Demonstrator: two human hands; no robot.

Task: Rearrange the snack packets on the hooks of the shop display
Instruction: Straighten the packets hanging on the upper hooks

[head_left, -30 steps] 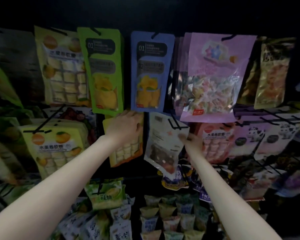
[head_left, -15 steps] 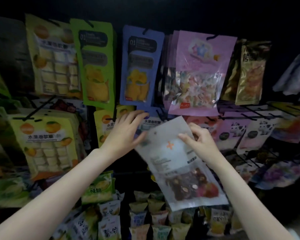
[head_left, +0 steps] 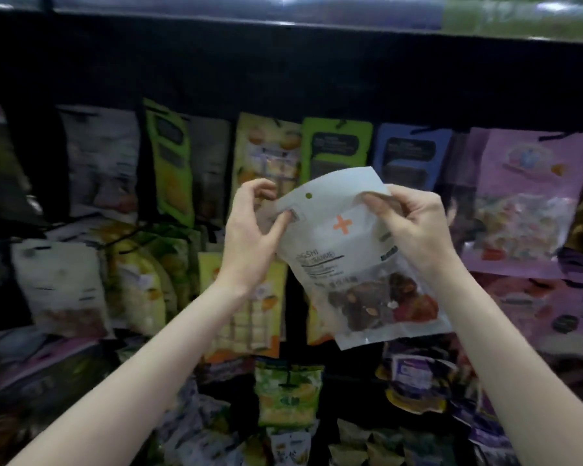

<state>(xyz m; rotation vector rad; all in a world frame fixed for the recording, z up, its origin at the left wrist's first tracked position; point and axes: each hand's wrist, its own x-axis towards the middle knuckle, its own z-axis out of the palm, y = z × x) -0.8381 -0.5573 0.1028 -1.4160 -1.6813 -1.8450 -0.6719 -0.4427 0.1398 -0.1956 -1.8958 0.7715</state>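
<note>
Hanging free of any hook, the white snack packet [head_left: 347, 250] tilts in mid-air before the shop display [head_left: 283, 79]. The left hand [head_left: 249, 230] pinches its upper left edge; the right hand [head_left: 414, 223] has its grip curled round the top right corner. Green packet [head_left: 337, 146] and blue packet [head_left: 411, 156] hang just behind.

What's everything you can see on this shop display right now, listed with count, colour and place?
White packet with orange cross: one, white with clear window, held off the hooks, centre.
Lime green packet: one, top row, behind the held packet.
Blue packet: one, top row, right of the lime one.
Pink candy packet: one, pink, far right.
Yellow packets: several, top and middle rows.
Left hand: one, pinching the packet's left edge.
Right hand: one, pinching its top right.
</note>
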